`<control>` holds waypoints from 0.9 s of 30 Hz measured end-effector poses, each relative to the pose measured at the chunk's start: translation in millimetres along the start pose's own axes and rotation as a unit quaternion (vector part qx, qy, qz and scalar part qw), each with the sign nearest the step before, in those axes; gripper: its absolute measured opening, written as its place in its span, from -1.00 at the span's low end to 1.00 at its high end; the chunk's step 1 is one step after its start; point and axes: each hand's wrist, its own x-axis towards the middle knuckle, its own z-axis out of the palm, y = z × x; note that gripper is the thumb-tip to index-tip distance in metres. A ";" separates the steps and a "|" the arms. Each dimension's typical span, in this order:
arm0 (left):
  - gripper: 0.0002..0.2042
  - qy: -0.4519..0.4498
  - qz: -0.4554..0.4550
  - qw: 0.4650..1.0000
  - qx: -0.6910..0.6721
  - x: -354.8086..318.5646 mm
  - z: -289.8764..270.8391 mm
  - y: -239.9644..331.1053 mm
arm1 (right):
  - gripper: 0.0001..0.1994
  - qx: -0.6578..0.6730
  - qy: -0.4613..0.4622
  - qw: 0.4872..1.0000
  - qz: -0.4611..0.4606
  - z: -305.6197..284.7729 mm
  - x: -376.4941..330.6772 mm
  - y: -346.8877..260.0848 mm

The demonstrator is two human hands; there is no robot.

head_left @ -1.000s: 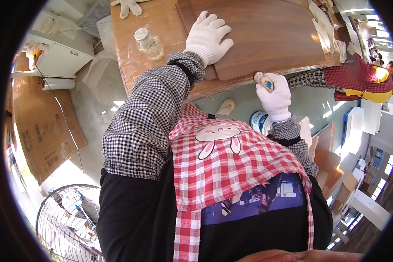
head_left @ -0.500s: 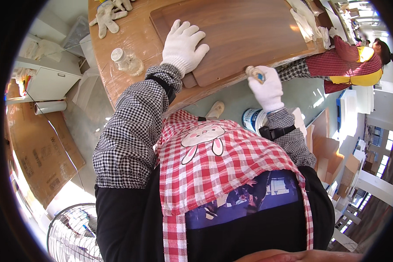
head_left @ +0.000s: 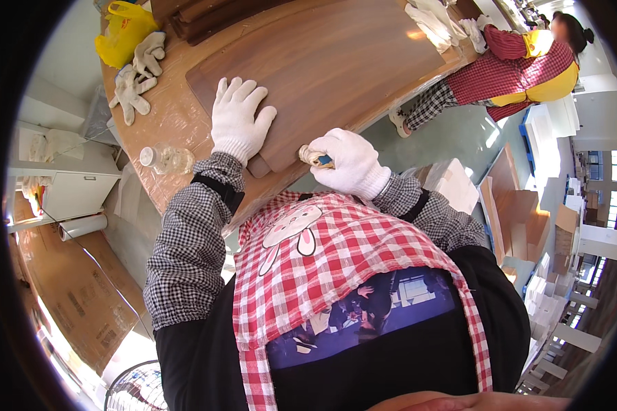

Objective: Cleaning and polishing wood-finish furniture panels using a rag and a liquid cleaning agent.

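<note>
My left hand (head_left: 241, 122), in a white knit glove, lies flat with fingers spread on the near left part of a brown wood panel (head_left: 322, 65). My right hand (head_left: 349, 163), gloved the same way, is closed around a beige wad that looks like bundled cloth (head_left: 310, 155), with a bit of blue showing in it. That wad is at the near edge of the panel; whether it touches the edge I cannot tell. A clear jar with a white lid (head_left: 168, 159) stands on the table (head_left: 171, 123), left of my left wrist.
Loose work gloves (head_left: 134, 92) and a yellow plastic bag (head_left: 125, 33) lie at the table's far left. White gloves or cloths (head_left: 435, 26) sit at the panel's far right. A co-worker (head_left: 511, 68) stands at the right. Boxes (head_left: 452, 185) and boards (head_left: 521, 212) stand at lower right.
My right hand has moved left along the panel's near edge with the wad, closer to my left hand. The view has shifted; my left hand still rests on the panel.
</note>
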 end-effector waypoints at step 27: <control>-0.46 -0.150 -0.350 0.902 0.204 -95.3 -19.3 41.7 | -0.66 0.204 0.089 0.914 0.341 -220.8 -15.5 413.3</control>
